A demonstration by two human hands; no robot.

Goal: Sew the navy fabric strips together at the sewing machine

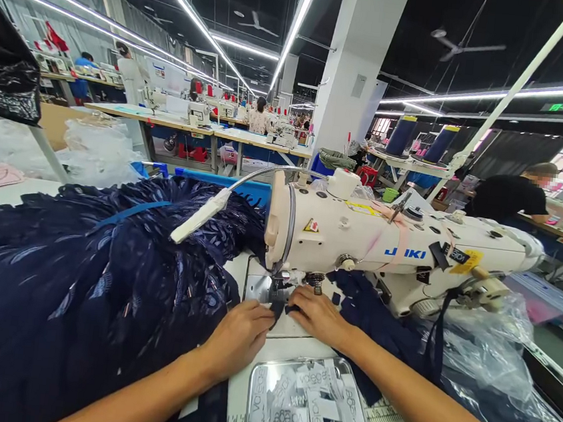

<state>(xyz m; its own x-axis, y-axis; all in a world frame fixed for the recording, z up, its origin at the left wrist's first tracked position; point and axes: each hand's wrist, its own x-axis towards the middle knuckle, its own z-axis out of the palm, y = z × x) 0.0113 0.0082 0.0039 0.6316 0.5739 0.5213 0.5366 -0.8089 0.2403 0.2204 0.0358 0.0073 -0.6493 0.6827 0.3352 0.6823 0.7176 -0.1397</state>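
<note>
A white sewing machine (339, 234) stands in front of me, its needle area over a metal plate (256, 289). A short dark navy fabric strip (277, 308) lies below the presser foot. My left hand (238, 334) is closed in a pinch on the strip's near left side. Close to the needle on the right, my right hand (318, 317) has its fingers bent down over a small bit of dark fabric; their grip is partly hidden. Left of the machine, a large heap of navy garments (117, 288) reaches up to my left forearm.
A clear box of white printed labels (309, 405) sits at the table's front. Navy fabric (375, 321) and clear plastic wrap (491, 347) lie to the right. A bendy-necked lamp (200, 214) hangs over the heap. A person in black (507, 194) works at the far right.
</note>
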